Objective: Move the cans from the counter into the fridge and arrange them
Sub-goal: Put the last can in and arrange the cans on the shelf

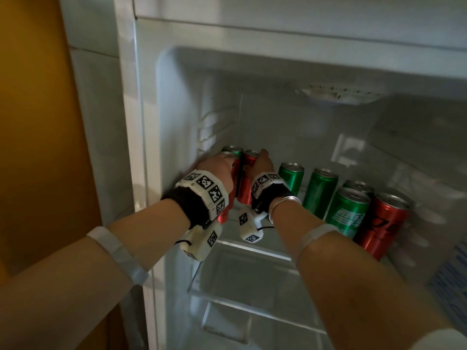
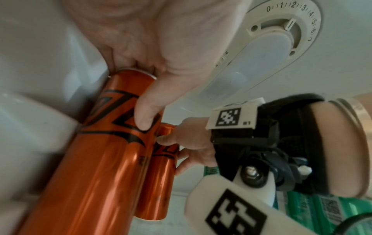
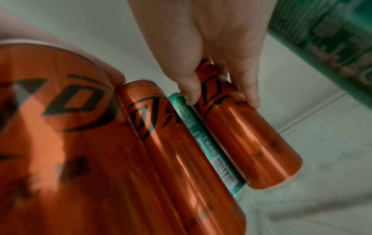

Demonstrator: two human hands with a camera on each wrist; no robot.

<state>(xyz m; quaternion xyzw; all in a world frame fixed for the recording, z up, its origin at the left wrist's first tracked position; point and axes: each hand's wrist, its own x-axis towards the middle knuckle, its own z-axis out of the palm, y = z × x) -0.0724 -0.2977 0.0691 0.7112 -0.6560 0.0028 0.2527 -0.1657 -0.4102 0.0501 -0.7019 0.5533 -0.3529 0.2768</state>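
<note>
On the fridge's glass shelf [image 1: 267, 251] my left hand [image 1: 222, 162] grips a red can [image 2: 100, 159] from above, close to the left wall. Its thumb [image 2: 145, 114] presses the can's side. My right hand [image 1: 261, 162] pinches a second red can [image 3: 251, 143] near its top, thumb [image 3: 189, 89] on one side and fingers [image 3: 249, 95] on the other. A green can [image 3: 207, 143] and another red can [image 3: 171, 151] stand packed between the two held cans. The green can's top [image 1: 232, 149] shows behind my left hand.
Further right on the shelf stand green cans [image 1: 290, 178] [image 1: 319, 190] [image 1: 347, 210] and a red can [image 1: 381, 223]. A thermostat dial [image 2: 281, 28] sits on the ceiling. The fridge's left wall [image 1: 177, 137] is right beside my left hand. A lower shelf [image 1: 242, 301] lies beneath.
</note>
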